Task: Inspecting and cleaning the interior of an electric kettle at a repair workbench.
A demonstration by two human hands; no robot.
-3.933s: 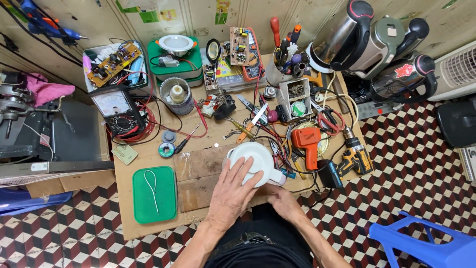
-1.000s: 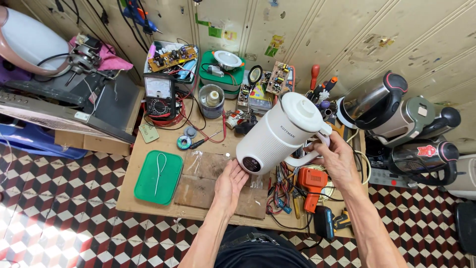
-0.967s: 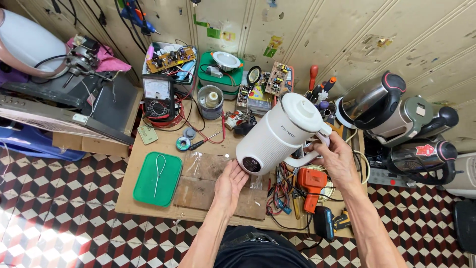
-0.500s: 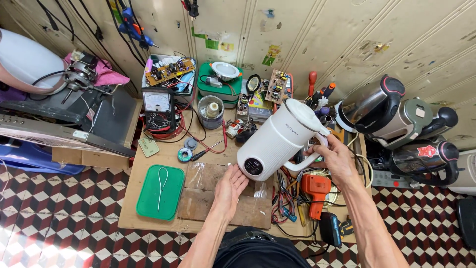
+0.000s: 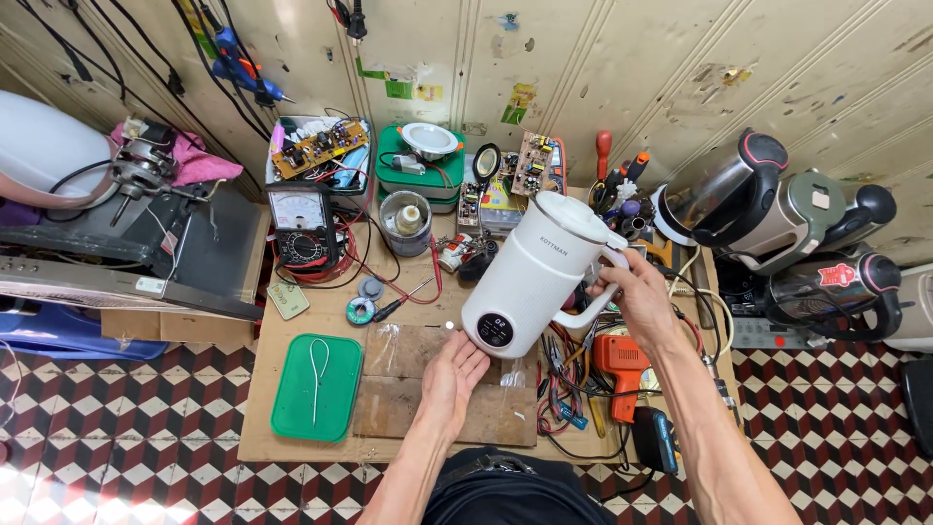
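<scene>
Now we hold the white electric kettle [image 5: 530, 277] tilted above the wooden workbench [image 5: 292, 428], a little higher and more upright than half a second ago. Our right hand [image 5: 637, 297] stays wrapped around its handle. Our left hand [image 5: 452, 374], fingers spread and palm up, still supports the base, near the green tray [image 5: 316, 389].

Green tray [image 5: 317, 387], multimeter [image 5: 302, 227], orange drill [image 5: 622, 362] on bench.

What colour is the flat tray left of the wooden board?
Green, a flat rectangular plastic tray; the head view shows it best.
</scene>
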